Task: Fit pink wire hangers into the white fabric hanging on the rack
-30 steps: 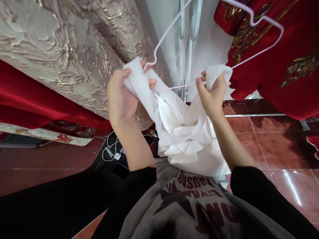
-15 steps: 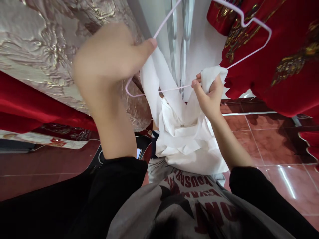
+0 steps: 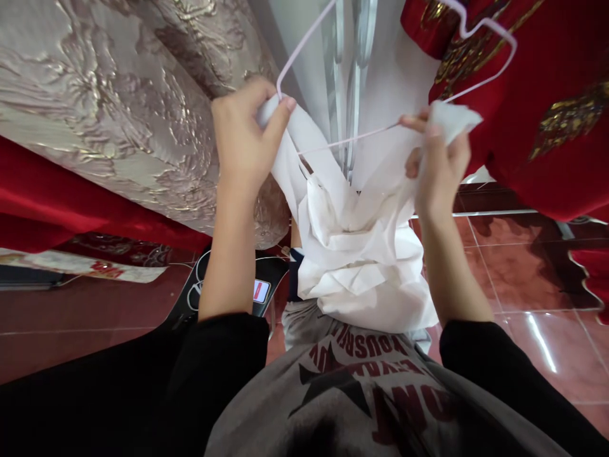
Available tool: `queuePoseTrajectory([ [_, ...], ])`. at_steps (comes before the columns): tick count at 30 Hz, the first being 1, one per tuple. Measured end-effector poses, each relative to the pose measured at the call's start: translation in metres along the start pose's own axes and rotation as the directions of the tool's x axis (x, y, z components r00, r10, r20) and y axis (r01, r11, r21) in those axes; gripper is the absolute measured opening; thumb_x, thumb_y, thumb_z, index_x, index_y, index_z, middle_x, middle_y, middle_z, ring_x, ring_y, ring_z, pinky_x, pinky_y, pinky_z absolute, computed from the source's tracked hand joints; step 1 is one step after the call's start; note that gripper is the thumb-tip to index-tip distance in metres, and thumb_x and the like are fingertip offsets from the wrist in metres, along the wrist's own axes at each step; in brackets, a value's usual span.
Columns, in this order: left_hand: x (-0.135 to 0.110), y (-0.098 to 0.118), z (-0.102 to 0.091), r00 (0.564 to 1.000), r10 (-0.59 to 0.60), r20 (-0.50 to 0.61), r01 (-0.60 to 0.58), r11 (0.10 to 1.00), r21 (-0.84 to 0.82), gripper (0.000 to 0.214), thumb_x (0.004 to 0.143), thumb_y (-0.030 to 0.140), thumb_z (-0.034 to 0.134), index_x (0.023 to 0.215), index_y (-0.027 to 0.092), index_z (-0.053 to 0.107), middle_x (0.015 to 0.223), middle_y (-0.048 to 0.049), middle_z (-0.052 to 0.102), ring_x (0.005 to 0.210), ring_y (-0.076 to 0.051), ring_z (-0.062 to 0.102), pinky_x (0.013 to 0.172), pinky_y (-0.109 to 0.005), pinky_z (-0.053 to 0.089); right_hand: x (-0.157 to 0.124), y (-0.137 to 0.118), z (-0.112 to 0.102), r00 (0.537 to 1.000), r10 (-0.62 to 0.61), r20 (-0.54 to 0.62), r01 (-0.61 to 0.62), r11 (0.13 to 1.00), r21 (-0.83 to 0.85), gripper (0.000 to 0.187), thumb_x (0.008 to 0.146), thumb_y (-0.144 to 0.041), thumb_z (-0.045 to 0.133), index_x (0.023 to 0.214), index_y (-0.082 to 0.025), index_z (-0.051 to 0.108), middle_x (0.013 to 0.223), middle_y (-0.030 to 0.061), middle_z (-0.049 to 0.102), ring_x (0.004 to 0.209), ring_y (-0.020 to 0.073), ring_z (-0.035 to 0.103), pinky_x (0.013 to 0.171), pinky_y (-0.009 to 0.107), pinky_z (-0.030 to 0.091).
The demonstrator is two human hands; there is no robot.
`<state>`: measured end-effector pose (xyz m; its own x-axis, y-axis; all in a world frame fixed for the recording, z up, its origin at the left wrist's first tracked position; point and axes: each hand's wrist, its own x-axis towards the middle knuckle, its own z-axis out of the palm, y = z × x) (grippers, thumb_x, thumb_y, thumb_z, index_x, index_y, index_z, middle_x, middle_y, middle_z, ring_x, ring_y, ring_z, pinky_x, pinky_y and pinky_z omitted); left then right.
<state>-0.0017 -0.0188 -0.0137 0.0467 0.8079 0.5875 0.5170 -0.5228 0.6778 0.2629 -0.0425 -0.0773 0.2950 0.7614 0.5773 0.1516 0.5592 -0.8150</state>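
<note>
A white garment [image 3: 366, 279] lies bunched across my lap, and its two straps rise in a V toward my hands. Pinched in my left hand [image 3: 250, 130] is the left strap, at the lower left corner of a pale pink wire hanger [image 3: 308, 41]. My right hand [image 3: 440, 155] is closed on the folded top of the other strap, next to the hanger's bottom wire. That wire runs between both hands, and the hanger's right corner sticks out past the right hand. The top of the hanger is out of view.
Shiny beige embossed fabric [image 3: 118, 127] hangs at the left, above red cloth [image 3: 71, 212]. Red fabric with gold sequins [image 3: 537, 127] hangs at the right. A lit phone [image 3: 261, 291] lies on a black seat [image 3: 273, 273]. Red tiles [image 3: 514, 273] cover the floor.
My left hand has come down and right onto the strap and hanger corner. My right hand has moved up and right, drawing its strap outward. The hanger has shifted slightly.
</note>
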Motion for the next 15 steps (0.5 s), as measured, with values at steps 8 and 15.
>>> queuePoseTrajectory([
  [8, 0.003, -0.001, -0.027, 0.999, 0.022, -0.028, -0.018, 0.992, 0.122, 0.017, 0.094, 0.028, 0.071, 0.083, 0.015, 0.075, 0.072, 0.0001, 0.048, 0.073, -0.016, 0.041, 0.087, -0.022, 0.039, 0.075, -0.024, -0.059, 0.911, 0.194, -0.364, -0.157, 0.979, 0.129, 0.031, 0.090, -0.001, 0.031, 0.091, -0.016, 0.058, 0.098, 0.0019, 0.067, 0.078, 0.0063, 0.066, 0.040, 0.015, 0.023],
  [15, 0.007, 0.001, -0.033, 1.000, 0.026, -0.017, -0.024, 0.992, 0.125, 0.017, 0.092, 0.023, 0.073, 0.076, 0.016, 0.072, 0.067, 0.0002, 0.039, 0.069, -0.016, 0.036, 0.083, -0.025, 0.040, 0.089, -0.057, -0.055, 0.980, 0.079, 0.185, -0.057, 0.991, -0.119, 0.028, 0.082, -0.003, 0.049, 0.080, -0.016, 0.073, 0.082, 0.0041, 0.068, 0.051, 0.0033, 0.048, 0.041, 0.021, 0.022],
])
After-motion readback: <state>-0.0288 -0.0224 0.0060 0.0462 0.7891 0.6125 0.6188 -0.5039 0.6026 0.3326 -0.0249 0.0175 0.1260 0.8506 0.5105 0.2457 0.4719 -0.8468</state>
